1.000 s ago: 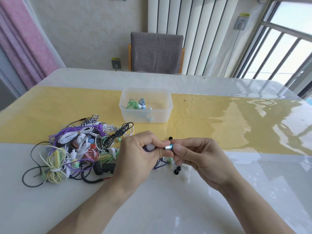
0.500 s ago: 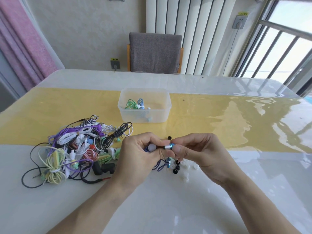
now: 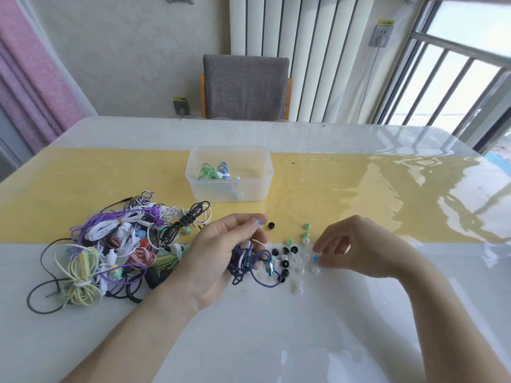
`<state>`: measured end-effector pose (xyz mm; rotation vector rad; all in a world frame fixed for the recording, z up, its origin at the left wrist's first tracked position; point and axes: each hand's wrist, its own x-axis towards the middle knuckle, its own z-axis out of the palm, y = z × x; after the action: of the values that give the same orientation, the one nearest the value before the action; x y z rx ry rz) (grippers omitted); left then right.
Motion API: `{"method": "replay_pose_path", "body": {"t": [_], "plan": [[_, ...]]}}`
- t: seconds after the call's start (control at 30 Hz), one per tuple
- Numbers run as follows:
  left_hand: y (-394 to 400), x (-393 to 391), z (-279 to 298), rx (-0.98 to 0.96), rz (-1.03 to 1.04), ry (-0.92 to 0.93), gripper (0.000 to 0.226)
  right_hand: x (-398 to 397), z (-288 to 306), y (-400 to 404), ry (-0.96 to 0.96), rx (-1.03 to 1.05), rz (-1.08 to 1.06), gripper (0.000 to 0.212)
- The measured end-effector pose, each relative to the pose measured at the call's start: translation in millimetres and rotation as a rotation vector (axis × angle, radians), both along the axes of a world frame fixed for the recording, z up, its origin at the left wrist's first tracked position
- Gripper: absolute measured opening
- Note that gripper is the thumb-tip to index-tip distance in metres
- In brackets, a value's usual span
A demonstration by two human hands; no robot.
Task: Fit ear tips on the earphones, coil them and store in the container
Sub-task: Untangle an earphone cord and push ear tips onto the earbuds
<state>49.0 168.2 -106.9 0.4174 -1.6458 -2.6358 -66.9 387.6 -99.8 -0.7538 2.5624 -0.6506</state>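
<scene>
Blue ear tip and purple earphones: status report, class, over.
Left hand grips purple-corded earphones, one small blue ear tip fitted. Right hand pinches second blue ear tip at table. Loose tips scattered around; nothing blocking.

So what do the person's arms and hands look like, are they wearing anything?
Both forearms are bare as far as the picture shows: no sleeves, gloves or watch. The left hand shows no jewellery. The right hand seems to have a thin ring on one finger, too small to be sure.
</scene>
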Motion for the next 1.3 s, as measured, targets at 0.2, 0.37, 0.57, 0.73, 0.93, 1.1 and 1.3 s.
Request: {"method": "replay_pose_path", "body": {"t": [0.2,0.37,0.57,0.73,0.93,1.1,1.3], "plan": [[-2,0,-1,0.074,-0.041,0.003,0.038,1,-5,-4,0.034,0.014,-0.029,0.011],[-5,-2,-4,0.169,-0.038,0.029,0.047,4,9,-3,0.004,-0.399,-0.139,0.005],[-7,-3,-4,0.266,-0.039,0.160,0.048,27,6,-29,-0.430,-0.799,-0.050,0.027],[-6,-2,-5,0.203,-0.013,0.266,0.039,37,-10,-49,-0.685,-0.800,-0.152,0.029],[-2,-4,-15,-0.079,0.122,0.278,0.034,52,-14,-67,-0.734,-0.862,-0.253,0.021],[-1,-5,-19,-0.290,0.214,0.217,0.025,59,-12,-70,-0.248,-0.758,-0.254,0.010],[0,-2,-11,-0.280,0.096,0.119,0.024,57,-17,-71,0.110,-0.713,-0.217,0.010]]}}
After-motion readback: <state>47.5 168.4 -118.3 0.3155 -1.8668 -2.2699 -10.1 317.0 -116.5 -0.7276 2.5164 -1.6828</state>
